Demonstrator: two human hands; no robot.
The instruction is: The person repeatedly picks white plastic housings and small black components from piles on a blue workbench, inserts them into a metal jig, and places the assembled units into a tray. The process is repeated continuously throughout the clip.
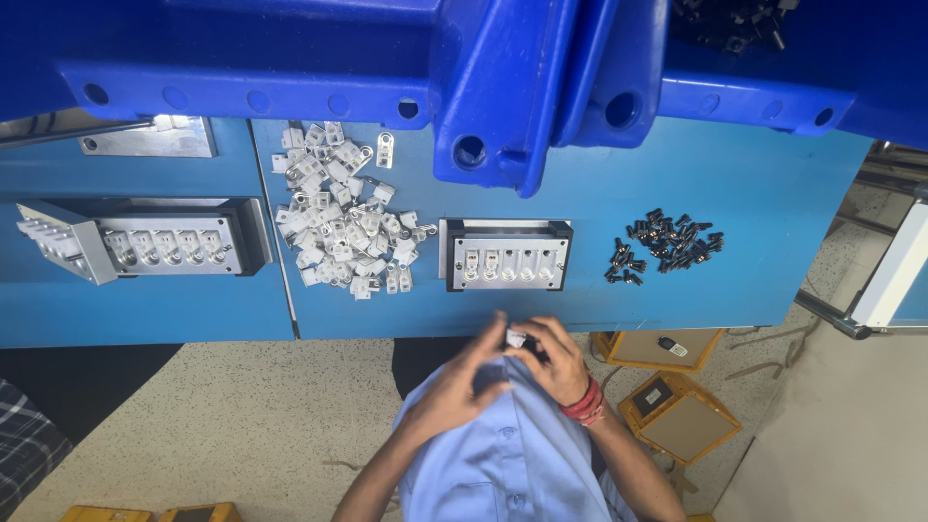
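hands meet close to the chest, just below the table's [677, 290] near edge, pinching one small silvery metal piece [515, 337] between them. left hand [454, 387] curls its fingertips onto the piece from seven o'clock; right hand [556, 360], with red thread at the wrist, closes on it from four o'clock. both are clenched around that one part, so its exact shape is hidden.

judging from the layout, this looks like the fitting step: a bracket being joined with a screw in the fingers. a next move would call for a fine, steady twist or press, then a precise drop into a free slot.

at twelve o'clock from the hands sits a dark-framed metal fixture [507, 256] with a row of pockets, some filled. at ten o'clock lies a loose heap of pale, matte, flat brackets [343, 217] with holes. at two o'clock, a scatter of small black screws [662, 246], glossy and cylindrical. a longer fixture [145, 242] rests at nine o'clock. blue moulded plastic bins [503, 87] overhang the far side.
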